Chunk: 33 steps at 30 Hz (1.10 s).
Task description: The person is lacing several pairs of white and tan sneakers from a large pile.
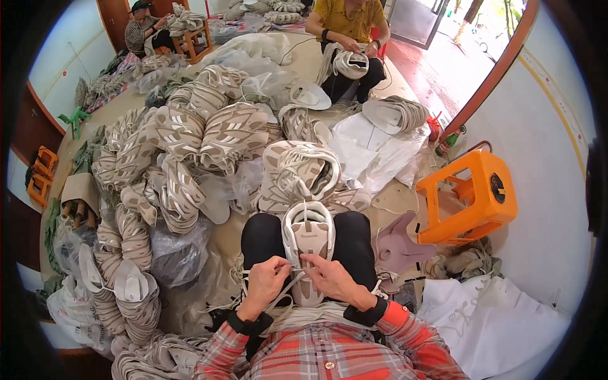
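The shoe upper (308,244) on the lap looks light and floppy, best held at its edges, while the left hand (266,282) and right hand (330,277) each pinch its thin white lace (286,296) in their fingers.

A person in a red plaid shirt sits on the floor with a white and beige shoe upper (308,244) resting on their lap. The left hand (265,283) and right hand (330,277) pinch a white lace (292,270) at its lower end. Heaps of similar stacked uppers (190,136) fill the floor ahead and to the left. An orange plastic stool (474,197) lies tipped at the right. Two other people sit working farther back.
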### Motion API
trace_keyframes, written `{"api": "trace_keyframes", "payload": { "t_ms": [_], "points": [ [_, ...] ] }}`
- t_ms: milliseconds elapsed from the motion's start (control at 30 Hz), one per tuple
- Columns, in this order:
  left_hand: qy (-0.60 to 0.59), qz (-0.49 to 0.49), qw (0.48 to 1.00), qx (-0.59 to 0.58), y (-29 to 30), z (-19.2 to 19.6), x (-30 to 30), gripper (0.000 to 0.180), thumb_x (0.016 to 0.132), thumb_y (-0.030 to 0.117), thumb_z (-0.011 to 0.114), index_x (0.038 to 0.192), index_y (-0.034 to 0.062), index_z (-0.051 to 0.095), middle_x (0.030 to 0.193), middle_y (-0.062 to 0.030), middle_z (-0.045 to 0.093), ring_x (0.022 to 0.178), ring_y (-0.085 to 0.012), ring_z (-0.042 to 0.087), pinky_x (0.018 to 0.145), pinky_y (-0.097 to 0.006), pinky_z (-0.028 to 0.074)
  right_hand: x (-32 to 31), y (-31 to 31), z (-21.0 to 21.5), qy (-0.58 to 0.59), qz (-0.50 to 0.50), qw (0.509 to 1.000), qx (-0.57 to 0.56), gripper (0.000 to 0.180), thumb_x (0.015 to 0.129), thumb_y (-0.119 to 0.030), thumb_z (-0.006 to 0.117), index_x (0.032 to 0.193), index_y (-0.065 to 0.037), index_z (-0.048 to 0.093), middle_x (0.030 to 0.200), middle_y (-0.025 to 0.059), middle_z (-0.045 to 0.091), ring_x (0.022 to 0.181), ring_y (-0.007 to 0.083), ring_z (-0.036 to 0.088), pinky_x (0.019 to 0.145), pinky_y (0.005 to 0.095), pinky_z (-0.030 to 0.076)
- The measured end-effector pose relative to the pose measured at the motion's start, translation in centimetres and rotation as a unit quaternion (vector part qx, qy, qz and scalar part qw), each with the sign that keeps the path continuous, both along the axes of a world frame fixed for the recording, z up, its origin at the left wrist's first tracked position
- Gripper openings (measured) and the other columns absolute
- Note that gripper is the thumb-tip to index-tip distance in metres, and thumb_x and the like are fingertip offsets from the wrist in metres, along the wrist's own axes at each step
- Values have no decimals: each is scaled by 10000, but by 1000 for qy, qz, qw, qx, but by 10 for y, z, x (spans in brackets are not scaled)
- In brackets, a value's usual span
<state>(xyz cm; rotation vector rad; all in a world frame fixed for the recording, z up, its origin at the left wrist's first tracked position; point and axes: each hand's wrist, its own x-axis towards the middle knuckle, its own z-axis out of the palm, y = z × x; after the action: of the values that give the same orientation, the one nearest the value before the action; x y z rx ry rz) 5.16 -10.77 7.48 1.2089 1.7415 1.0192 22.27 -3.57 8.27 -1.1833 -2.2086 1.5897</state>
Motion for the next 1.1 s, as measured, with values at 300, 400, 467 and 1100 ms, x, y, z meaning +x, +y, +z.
{"api": "trace_keyframes", "payload": {
  "t_ms": [300,400,467,1100],
  "points": [
    [136,76,985,72,1,-13,25,133,805,128,604,771,0,592,684,-143,636,604,-265,631,560,-329,481,-6,-4,10,65,-3,993,-93,399,900,-115,455,1295,-64,427,575,66,583,444,108,540,403,250,425],
    [-67,87,994,-10,3,-16,11,152,815,116,589,772,-30,590,684,-136,648,600,-208,639,560,-303,480,-2,12,9,22,36,996,-81,397,918,-118,410,1312,-74,406,573,78,586,396,120,527,355,253,412],
    [-62,63,995,-39,3,-10,7,170,820,108,579,771,-55,588,684,-127,657,609,-160,636,567,-285,479,-9,17,15,24,40,993,-108,337,929,-120,376,1255,-67,442,552,81,572,367,136,524,318,256,401],
    [-668,135,686,255,-65,61,-33,291,907,211,507,1158,67,543,919,-52,605,858,-193,572,1012,-433,313,61,71,75,461,-254,781,-337,181,934,-180,479,920,-1,500,945,166,602,802,219,640,647,333,551]
  ]
}}
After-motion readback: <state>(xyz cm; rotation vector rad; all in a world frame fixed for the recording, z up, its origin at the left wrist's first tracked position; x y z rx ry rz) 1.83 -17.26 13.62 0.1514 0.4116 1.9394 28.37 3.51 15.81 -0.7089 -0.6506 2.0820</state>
